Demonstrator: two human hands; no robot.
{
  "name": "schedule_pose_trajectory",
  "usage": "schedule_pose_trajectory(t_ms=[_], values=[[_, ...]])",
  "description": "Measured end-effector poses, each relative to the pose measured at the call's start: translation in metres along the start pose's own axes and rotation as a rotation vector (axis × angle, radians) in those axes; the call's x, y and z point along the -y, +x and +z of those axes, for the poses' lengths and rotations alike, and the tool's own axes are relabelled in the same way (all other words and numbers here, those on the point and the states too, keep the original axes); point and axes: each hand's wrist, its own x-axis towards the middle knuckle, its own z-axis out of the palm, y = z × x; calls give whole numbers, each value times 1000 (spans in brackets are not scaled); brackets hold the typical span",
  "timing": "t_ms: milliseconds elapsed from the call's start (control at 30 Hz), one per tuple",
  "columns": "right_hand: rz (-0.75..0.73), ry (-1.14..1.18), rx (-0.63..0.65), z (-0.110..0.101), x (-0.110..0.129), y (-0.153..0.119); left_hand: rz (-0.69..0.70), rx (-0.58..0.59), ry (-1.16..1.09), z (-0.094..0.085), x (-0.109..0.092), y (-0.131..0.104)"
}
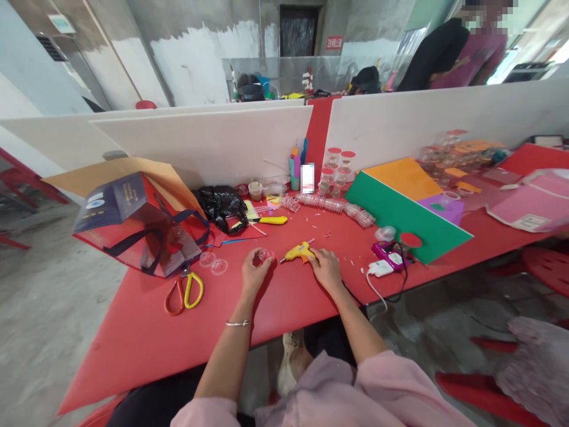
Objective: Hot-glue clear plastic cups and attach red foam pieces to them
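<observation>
My left hand [255, 273] is closed round a small clear plastic cup [265, 255] near the middle of the red table [284, 308]. To its right, my right hand [326, 267] has its fingers on the handle of a yellow glue gun [300, 252], whose nozzle points left toward the clear cup. Two clear plastic lids or domes [219, 267] lie left of my left hand. Scissors [184, 293] with one red and one yellow handle rest farther left.
A paper bag [128, 219] and a black plastic bag [222, 204] stand at the left. Stacked clear cups [331, 204] run along the back. A green board [404, 219] and a purple power strip [390, 255] are at the right. People stand beyond the partition [200, 136].
</observation>
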Motion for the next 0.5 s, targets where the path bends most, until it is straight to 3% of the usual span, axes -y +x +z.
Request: schedule_pose_trajectory(t_ms=[133, 267, 400, 500], values=[[-70, -49, -41, -25, 8, -14, 44, 20, 89, -1, 1, 0], [-127, -152, 11, -56, 2, -40, 41, 34, 95, -2, 1, 1], [-2, -334, 87, -77, -13, -64, 39, 29, 111, -2, 1, 1], [104, -443, 211, -82, -19, -66, 27, 27, 91, -2, 1, 1]])
